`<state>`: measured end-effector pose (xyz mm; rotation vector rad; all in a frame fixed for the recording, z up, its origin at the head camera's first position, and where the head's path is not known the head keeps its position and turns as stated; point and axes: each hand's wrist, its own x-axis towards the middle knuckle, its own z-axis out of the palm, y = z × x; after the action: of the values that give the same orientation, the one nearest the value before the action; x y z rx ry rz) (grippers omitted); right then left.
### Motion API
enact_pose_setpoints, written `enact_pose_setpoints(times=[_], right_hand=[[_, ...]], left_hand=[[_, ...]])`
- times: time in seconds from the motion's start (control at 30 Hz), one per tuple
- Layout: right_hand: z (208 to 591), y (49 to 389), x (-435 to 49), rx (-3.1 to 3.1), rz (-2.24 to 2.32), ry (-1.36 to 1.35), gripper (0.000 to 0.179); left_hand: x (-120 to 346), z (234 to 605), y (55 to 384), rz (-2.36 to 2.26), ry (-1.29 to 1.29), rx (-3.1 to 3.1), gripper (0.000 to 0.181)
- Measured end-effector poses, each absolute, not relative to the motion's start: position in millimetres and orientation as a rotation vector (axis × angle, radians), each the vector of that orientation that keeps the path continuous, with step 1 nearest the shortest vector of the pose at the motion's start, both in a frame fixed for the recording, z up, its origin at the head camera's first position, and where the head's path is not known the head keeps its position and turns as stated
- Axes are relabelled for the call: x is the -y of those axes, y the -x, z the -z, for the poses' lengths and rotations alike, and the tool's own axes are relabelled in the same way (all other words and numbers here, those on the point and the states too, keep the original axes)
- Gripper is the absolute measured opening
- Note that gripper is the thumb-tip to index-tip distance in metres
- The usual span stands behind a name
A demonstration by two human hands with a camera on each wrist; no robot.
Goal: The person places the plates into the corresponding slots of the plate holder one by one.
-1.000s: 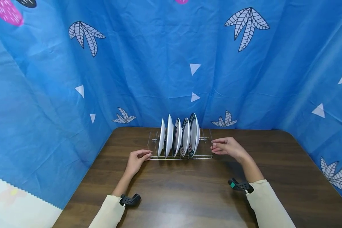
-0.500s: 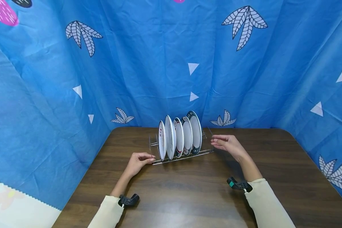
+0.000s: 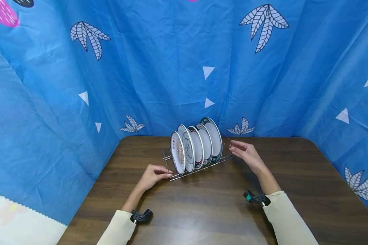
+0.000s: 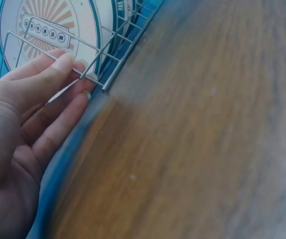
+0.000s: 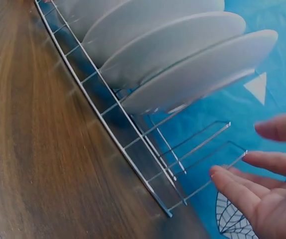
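Several white plates with dark printed rims stand on edge in a wire dish rack [image 3: 214, 163]. The leftmost plate [image 3: 178, 153] faces left and shows an orange sunburst print [image 4: 47, 27]. At the rack's near left corner, my left hand [image 3: 153, 176] pinches the end wire between thumb and fingers. My right hand [image 3: 248, 154] is at the other end. In the right wrist view its fingers [image 5: 235, 191] lie loosely against the end wire loop, with the thumb held apart. The rack sits at a slant, its left end nearer to me.
The rack stands on a brown wooden table [image 3: 190, 211], near its back edge. Behind and around hangs a blue curtain [image 3: 171, 68] with leaf and triangle prints. Both wrists wear black straps [image 3: 257, 198].
The rack has turned: its left end came toward me and its right end went back. The plates turned with it and show more of their faces. My left hand moved right and nearer.
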<state>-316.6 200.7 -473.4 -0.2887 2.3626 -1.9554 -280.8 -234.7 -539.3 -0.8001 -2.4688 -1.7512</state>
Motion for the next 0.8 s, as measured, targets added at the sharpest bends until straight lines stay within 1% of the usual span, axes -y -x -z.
enact_pose_setpoints(times=[0.1, 0.2, 0.33, 0.4, 0.47, 0.57, 0.67, 0.73, 0.8], right_hand=[[467, 314, -196, -2.502, 1.938, 0.254, 0.044], [456, 309, -191, -2.601, 1.938, 0.249, 0.042], [441, 300, -184, -2.619, 1.951, 0.362, 0.048], [434, 295, -180, -2.625, 1.929, 0.425, 0.053], [429, 289, -174, -2.620, 1.906, 0.467, 0.055], [425, 280, -164, -2.621, 1.852, 0.506, 0.060], [426, 274, -152, -2.690, 1.776, 0.537, 0.065], [428, 273, -146, -2.759, 1.737, 0.554, 0.067], [429, 272, -142, -2.819, 1.701, 0.570, 0.066]], left_hand=[[239, 539, 282, 1.791, 0.801, 2.459, 0.017], [247, 538, 285, 1.919, 0.759, 2.371, 0.021], [255, 533, 291, 2.072, 0.578, 2.171, 0.030], [255, 530, 294, 2.078, 0.469, 2.126, 0.037], [253, 526, 297, 2.090, 0.417, 2.129, 0.045], [248, 520, 300, 2.133, 0.419, 2.197, 0.060], [242, 519, 300, 2.179, 0.492, 2.252, 0.072], [240, 520, 300, 2.188, 0.523, 2.270, 0.077], [239, 520, 297, 2.186, 0.540, 2.276, 0.078]])
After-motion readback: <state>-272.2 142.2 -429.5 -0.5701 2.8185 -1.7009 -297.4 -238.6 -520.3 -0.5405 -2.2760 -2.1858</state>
